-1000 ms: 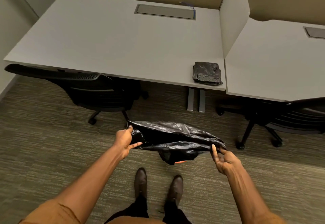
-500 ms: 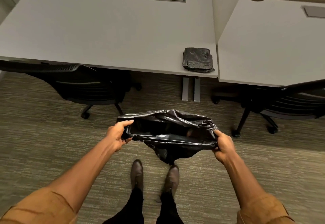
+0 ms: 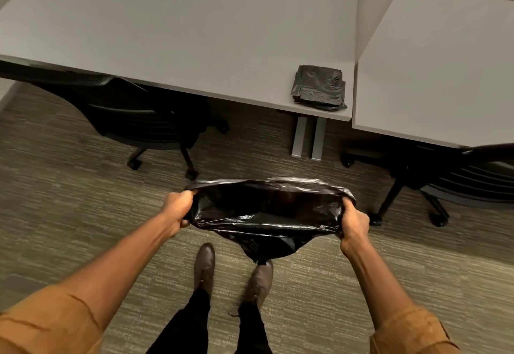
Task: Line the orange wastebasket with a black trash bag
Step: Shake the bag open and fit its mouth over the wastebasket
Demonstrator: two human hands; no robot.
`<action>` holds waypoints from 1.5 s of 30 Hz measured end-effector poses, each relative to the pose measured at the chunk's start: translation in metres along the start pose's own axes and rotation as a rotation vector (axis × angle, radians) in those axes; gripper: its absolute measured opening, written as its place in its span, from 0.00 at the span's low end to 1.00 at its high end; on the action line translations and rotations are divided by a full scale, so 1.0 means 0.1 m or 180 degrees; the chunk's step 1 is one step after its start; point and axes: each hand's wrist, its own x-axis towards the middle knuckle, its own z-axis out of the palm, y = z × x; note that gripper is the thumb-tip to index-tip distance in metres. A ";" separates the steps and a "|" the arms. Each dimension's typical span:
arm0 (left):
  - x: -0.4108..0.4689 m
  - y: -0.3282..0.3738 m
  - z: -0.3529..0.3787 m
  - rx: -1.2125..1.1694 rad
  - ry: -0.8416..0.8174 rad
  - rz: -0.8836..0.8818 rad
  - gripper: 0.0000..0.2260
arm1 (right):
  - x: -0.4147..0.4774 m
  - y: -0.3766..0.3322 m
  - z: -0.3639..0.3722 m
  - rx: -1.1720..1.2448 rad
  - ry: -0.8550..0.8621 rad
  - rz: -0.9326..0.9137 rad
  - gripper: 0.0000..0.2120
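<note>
A shiny black trash bag (image 3: 267,214) hangs over the carpet in front of my feet, its mouth stretched wide and facing up. My left hand (image 3: 178,210) grips the mouth's left edge. My right hand (image 3: 354,221) grips the right edge. The bag's body sags down between the two hands towards my shoes. The orange wastebasket is hidden; the bag covers the spot where it stands.
A folded stack of spare black bags (image 3: 319,88) lies on the grey desk (image 3: 194,33) near its right front corner. Black office chairs stand at the left (image 3: 144,120) and right (image 3: 459,178). Desk legs (image 3: 308,138) rise behind the bag. My brown shoes (image 3: 205,264) are just below it.
Both hands closed fully on the bag's rim and pulled it wider open. The orange sliver seen under the bag a second ago is now covered. The view tilted down towards the floor.
</note>
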 end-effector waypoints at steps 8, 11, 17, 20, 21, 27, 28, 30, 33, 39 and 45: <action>0.04 -0.15 0.28 -0.0082 -0.0398 0.0000 0.16 | 0.40 0.07 0.17 -0.0179 0.0214 -0.0141 0.19; 0.12 -0.22 0.40 -0.0196 -0.0523 -0.0045 0.16 | 0.56 0.13 0.28 -0.0122 0.0254 -0.0028 0.19; 0.55 -0.36 0.66 -0.0515 -0.0653 -0.0392 0.15 | 0.83 0.39 0.51 -0.0186 0.0353 0.0202 0.19; 0.92 -0.49 0.79 -0.0501 -0.0675 -0.0458 0.14 | 1.03 0.66 0.59 -0.0245 0.0376 0.0311 0.21; 1.06 -0.55 0.84 -0.0438 -0.0671 -0.0463 0.14 | 1.12 0.75 0.61 -0.0264 0.0389 0.0341 0.21; 1.89 -1.02 1.14 0.0057 -0.0530 -0.0571 0.17 | 1.73 1.38 0.74 -0.0350 0.0503 0.0527 0.25; 2.01 -1.12 1.19 0.0119 -0.0507 -0.0601 0.17 | 1.83 1.50 0.77 -0.0233 0.0467 0.0602 0.25; 2.23 -1.32 1.31 0.0169 -0.0483 -0.0617 0.15 | 2.02 1.73 0.84 0.0126 0.0242 0.0774 0.25; 2.50 -1.59 1.44 -0.0085 -0.0335 -0.0685 0.14 | 2.21 2.05 0.90 0.0556 -0.0165 0.1366 0.24; 2.91 -1.99 1.54 -0.0564 -0.0241 -0.1041 0.13 | 2.47 2.60 0.96 0.1235 -0.0128 0.1873 0.19; 3.16 -2.08 1.50 -0.1537 -0.0273 -0.1258 0.17 | 2.62 2.81 1.07 0.1441 -0.0198 0.1713 0.17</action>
